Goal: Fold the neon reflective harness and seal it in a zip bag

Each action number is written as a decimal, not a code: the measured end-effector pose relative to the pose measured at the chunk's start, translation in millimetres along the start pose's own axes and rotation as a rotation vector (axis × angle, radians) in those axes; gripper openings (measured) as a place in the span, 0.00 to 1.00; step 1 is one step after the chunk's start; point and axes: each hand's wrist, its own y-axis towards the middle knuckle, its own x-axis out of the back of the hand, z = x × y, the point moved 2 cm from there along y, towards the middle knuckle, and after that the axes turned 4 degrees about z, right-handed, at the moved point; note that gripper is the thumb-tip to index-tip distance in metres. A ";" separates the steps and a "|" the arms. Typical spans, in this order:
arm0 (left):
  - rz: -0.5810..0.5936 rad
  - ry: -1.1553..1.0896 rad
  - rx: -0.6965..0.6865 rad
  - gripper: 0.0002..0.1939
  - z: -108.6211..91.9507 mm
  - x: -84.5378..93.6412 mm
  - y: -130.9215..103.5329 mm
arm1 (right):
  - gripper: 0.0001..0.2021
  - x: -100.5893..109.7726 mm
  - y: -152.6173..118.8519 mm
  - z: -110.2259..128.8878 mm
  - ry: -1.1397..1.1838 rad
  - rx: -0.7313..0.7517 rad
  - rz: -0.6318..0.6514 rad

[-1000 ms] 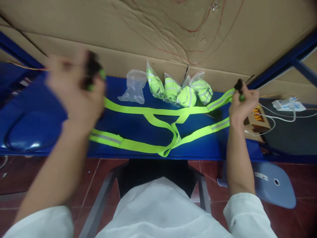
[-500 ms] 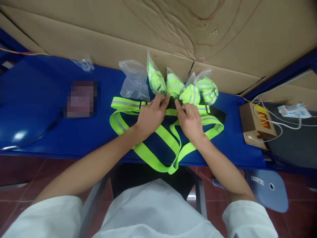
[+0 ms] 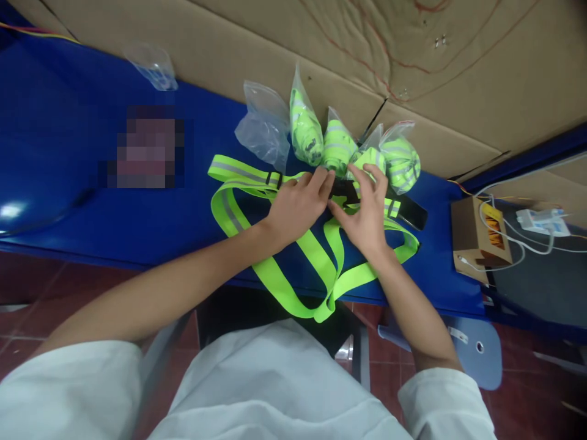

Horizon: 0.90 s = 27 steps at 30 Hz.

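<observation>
A neon-yellow reflective harness (image 3: 274, 278) with grey stripes lies spread in loops, its lower end hanging over the table's front edge. At its upper strap, a black buckle (image 3: 345, 190) sits between my hands. My left hand (image 3: 300, 206) is closed on the strap at the left of the buckle; its fingertips are partly hidden. On the other side, my right hand (image 3: 367, 214) has thumb and fingers spread apart around the buckle's right part. A black slider (image 3: 274, 179) shows on the strap left of my left hand.
Several clear bags with rolled neon straps (image 3: 305, 131) stand behind the harness, beside an empty plastic bag (image 3: 263, 125). A dark phone-like object (image 3: 413, 214) lies partly under the strap. At right are a cardboard box (image 3: 472, 235) and white cables (image 3: 518, 247). Cardboard (image 3: 220, 58) lines the back.
My right hand has gone from pointing fingers down at the buckle to spreading thumb and fingers around it. My left fingers have curled in at the strap. The head view has tilted.
</observation>
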 end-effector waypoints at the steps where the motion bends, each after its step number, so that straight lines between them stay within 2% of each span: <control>1: -0.011 0.004 -0.002 0.30 0.6 0.9 -0.3 | 0.29 -0.7 0.8 -4.5 0.129 -0.009 -0.006; 4: -0.047 0.004 -0.029 0.30 -1.4 -0.3 -1.2 | 0.30 -8.7 -0.3 -9.4 0.460 -0.050 0.027; 6: -0.083 0.003 -0.070 0.28 -5.2 -3.1 -1.7 | 0.31 -15.8 -2.4 -6.1 0.564 -0.058 0.084; 10: -0.122 -0.029 -0.100 0.24 -5.7 -3.4 -1.7 | 0.35 -17.2 -2.4 -0.4 0.601 -0.084 0.146; 14: -0.241 -0.151 -0.027 0.23 8.1 9.7 -2.7 | 0.41 2.2 2.5 -1.5 0.532 -0.081 0.096; 17: -0.343 -0.286 0.082 0.27 20.9 15.1 -3.5 | 0.38 13.1 4.9 -2.4 0.599 -0.107 0.148; 20: -0.334 -0.425 0.135 0.32 28.8 8.3 -1.8 | 0.34 17.2 6.4 -4.3 0.749 -0.152 0.176; 24: -0.331 -0.727 0.042 0.33 28.5 -4.5 1.9 | 0.22 20.5 7.7 -8.4 0.796 -0.209 0.146; 27: -0.388 -1.091 -0.031 0.32 25.1 -7.0 3.9 | 0.22 22.1 7.6 -10.7 0.912 -0.215 0.172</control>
